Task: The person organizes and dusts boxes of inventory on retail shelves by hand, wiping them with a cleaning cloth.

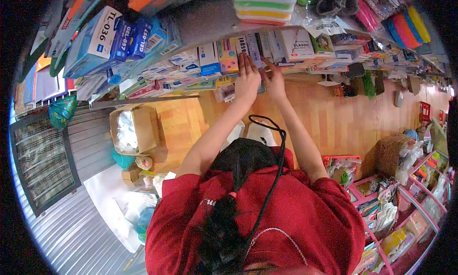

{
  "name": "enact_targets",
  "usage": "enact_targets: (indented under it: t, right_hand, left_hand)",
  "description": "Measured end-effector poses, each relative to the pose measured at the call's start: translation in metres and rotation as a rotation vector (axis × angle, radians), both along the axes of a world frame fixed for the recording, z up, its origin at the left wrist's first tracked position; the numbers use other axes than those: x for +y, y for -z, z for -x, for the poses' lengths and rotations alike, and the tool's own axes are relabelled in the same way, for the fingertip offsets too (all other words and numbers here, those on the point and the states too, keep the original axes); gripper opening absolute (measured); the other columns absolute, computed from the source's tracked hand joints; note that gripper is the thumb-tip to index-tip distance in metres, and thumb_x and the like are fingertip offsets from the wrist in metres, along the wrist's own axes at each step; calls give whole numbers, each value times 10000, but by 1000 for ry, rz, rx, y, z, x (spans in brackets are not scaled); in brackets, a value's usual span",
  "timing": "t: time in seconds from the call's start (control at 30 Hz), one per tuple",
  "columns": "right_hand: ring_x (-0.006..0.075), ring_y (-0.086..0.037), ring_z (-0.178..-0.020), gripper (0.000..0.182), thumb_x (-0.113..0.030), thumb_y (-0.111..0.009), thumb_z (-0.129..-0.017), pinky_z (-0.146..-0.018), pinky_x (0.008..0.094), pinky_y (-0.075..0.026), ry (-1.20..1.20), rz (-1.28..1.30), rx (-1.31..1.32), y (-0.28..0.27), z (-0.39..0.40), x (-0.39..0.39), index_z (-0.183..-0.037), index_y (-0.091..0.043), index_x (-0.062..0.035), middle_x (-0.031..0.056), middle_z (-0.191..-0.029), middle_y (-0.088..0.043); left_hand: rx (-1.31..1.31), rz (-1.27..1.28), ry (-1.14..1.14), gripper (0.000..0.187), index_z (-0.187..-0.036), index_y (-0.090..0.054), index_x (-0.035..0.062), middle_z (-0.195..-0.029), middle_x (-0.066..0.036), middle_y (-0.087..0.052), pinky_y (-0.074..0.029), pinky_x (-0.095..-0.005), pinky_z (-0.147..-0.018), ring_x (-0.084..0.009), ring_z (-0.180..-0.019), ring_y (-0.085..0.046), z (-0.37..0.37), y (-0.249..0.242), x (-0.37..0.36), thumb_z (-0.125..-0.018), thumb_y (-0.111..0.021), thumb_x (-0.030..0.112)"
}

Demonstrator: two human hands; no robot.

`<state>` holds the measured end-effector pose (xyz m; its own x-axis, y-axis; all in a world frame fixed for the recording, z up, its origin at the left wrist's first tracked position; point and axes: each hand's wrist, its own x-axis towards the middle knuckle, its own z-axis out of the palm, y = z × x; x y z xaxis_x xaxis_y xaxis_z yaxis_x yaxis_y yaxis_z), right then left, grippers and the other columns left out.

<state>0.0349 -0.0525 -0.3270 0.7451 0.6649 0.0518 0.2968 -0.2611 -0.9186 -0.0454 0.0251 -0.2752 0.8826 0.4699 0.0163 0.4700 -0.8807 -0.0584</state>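
Both of my arms reach up to a shelf row of upright small boxes. My left hand lies with its fingers stretched out against the front of a dark box lettered "asgel". Just right of it, my right hand touches the lower edge of a pale lilac box, its thumb and fingers apart. An orange patterned box and a blue-and-white box stand to the left. To the right is a white box marked "CLASSIC". My fingertips partly cover the boxes behind them.
Blue pen boxes marked "GEL-057" and a stack of coloured striped items sit on the shelf above. A cardboard box with plastic bags stands on the wooden floor. Pink-edged display racks hold goods at lower right.
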Motion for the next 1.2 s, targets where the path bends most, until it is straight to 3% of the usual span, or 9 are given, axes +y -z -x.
enact_targets:
  t: [0.2,0.33,0.43,0.5,0.53,0.63,0.83,1.03,1.2]
  right_hand:
    - [144,-598,-799,435,-92,-557,-868,-651,274,-490,142,-75,157,16,2,27,-1296,-478,-93,96,-903,-628]
    - [144,-615,-767,371,-138,-543,-889,-632,288,-495,153,-143,272,-11,4,35,-1249,-491,-65,97,-940,-633]
    - [150,-626,-743,406,-160,-545,-895,-612,287,-491,138,-150,207,17,-1,40,-1275,-439,-63,94,-954,-624]
    - [158,-630,-732,452,-157,-550,-893,-592,287,-486,153,-60,169,14,4,32,-1307,-391,-69,97,-957,-615]
    - [164,-632,-710,512,-144,-563,-888,-565,285,-476,114,-121,349,1,7,25,-1344,-336,-89,97,-949,-599]
    - [170,-631,-711,468,-140,-550,-904,-574,285,-487,72,-71,354,-5,13,8,-1332,-367,-90,102,-935,-590]
    - [178,-632,-822,363,-126,-545,-906,-644,291,-530,-60,21,346,-43,24,-22,-1248,-463,-38,126,-962,-634]
    - [169,-639,-815,323,-164,-535,-912,-690,270,-508,-94,45,166,-72,28,-41,-1208,-517,-36,126,-971,-646]
    - [128,-602,-783,281,-132,-510,-921,-691,268,-487,-97,-67,248,-111,45,-43,-1187,-539,-45,77,-929,-629]
  left_hand:
    - [-312,179,180,480,-1259,-443,-80,-1350,-217,-422,-467,-337,-939,-305,-1285,-393,24,-22,-5,-813,-520,77]
    - [-655,470,297,288,-1139,-578,3,-1248,-149,-544,-446,-360,-953,-309,-1181,-507,79,-115,-1,-868,-510,71]
    - [-797,328,359,418,-1173,-581,59,-1225,-120,-563,-464,-352,-941,-293,-1174,-520,123,-181,26,-766,-552,-31]
    - [-965,115,303,358,-1089,-628,56,-1136,-100,-618,-464,-369,-935,-292,-1102,-572,145,-224,55,-756,-560,-58]
    - [-1077,-63,265,307,-1035,-652,70,-1092,-85,-637,-468,-382,-919,-287,-1069,-588,151,-239,73,-768,-568,-55]
    - [-940,-360,72,403,-1169,-580,97,-1232,-77,-560,-403,-415,-971,-266,-1152,-520,174,-289,128,-790,-678,195]
    - [-637,-367,85,672,-1299,-463,167,-1275,-36,-532,-347,-446,-1018,-254,-1170,-493,191,-296,194,-703,-700,368]
    - [-692,-445,76,610,-1262,-507,174,-1230,1,-571,-400,-393,-971,-218,-1101,-543,194,-287,194,-701,-703,314]
    - [-739,-462,125,562,-1187,-584,155,-1119,-45,-629,-461,-341,-888,-248,-1025,-586,197,-296,188,-650,-750,138]
